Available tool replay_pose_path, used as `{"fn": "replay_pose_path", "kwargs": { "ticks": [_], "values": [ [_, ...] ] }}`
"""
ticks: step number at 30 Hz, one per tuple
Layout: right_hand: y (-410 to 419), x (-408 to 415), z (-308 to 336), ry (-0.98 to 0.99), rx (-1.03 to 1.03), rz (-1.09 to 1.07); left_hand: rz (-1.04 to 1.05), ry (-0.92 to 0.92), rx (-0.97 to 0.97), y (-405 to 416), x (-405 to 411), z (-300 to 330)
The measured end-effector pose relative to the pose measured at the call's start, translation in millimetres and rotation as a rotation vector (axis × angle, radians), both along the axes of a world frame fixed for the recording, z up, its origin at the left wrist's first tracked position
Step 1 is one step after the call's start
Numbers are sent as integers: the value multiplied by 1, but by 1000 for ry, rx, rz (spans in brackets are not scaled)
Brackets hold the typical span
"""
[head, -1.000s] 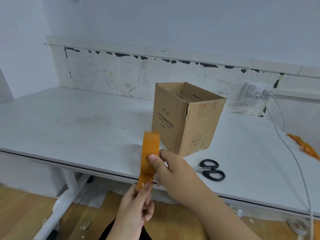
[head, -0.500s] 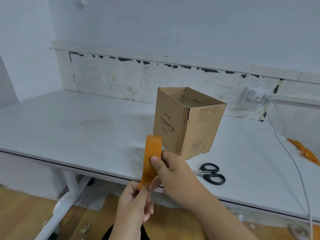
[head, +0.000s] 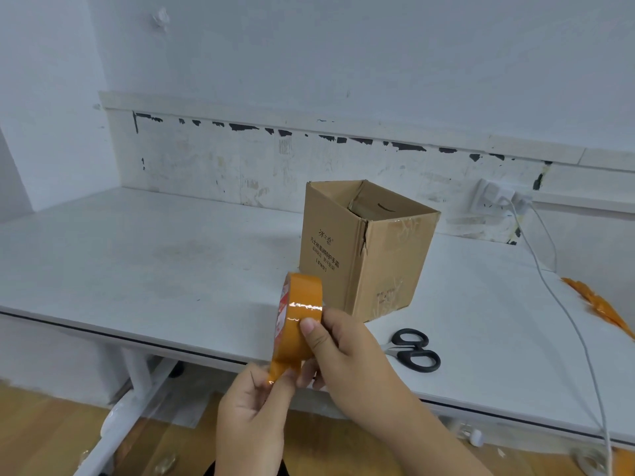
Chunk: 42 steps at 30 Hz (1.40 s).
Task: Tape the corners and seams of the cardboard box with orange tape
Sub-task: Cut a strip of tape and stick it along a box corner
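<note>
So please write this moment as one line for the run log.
right hand holds orange tape roll | left hand pinches tape end | cardboard box open, untaped | scissors on table

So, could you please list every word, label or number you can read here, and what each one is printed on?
Cardboard box, left face: a stylised logo and several lines of Chinese print, too small and blurred to quote.
Cardboard box, right face, low down: faint marks under torn clear tape, unreadable.
Tape roll, red and white label on its side rim: too blurred to read.
Scissors: no text visible.
</note>
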State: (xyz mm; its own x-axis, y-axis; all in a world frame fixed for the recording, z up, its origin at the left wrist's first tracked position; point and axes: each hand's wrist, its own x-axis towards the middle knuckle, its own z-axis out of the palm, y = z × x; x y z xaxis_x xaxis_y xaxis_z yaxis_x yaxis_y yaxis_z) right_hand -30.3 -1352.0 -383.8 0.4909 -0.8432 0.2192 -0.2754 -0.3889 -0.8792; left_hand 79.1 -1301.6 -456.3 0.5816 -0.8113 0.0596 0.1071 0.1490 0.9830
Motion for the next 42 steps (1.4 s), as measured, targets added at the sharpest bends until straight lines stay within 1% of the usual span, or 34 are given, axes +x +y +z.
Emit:
{"fn": "replay_pose_path", "kwargs": {
  "ticks": [2, 4, 6, 9, 12, 16, 19, 26, 30, 34, 38, 40, 42],
  "values": [
    [1, -2, 6, -66, 20, 40, -8, 4, -29, 4, 2, 5],
    [3, -2, 11, -89, 33, 42, 0, 85, -9, 7, 5, 2],
    [7, 0, 12, -83, 41, 12, 21, 188, 8, 12, 5, -6],
    [12, 4, 3, -27, 46, -3, 51, 257, 15, 18, 1, -21],
    [12, 9, -3, 5, 25, 2, 67, 296, -6, 21, 0, -31],
    [4, 12, -3, 68, -78, -47, 47, 308, -11, 21, -1, -35],
    [-1, 14, -6, 109, -119, -65, 52, 341, -5, 23, -4, -37],
    [-9, 21, -13, 149, -136, -72, 27, 402, 32, 25, -4, -45],
    [-15, 23, -15, 131, -111, -57, -21, 464, 80, 21, 3, -56],
    [-17, 22, -17, 126, -115, -34, -58, 573, 132, 11, 9, -69],
    [-21, 20, -18, 122, -85, -11, -36, 646, 163, -4, 6, -71],
    [-21, 18, -19, 129, -66, -1, -24, 627, 164, -13, 8, -71],
    [-22, 18, -20, 144, -61, 5, -43, 529, 156, -21, 11, -73]
  ]
}}
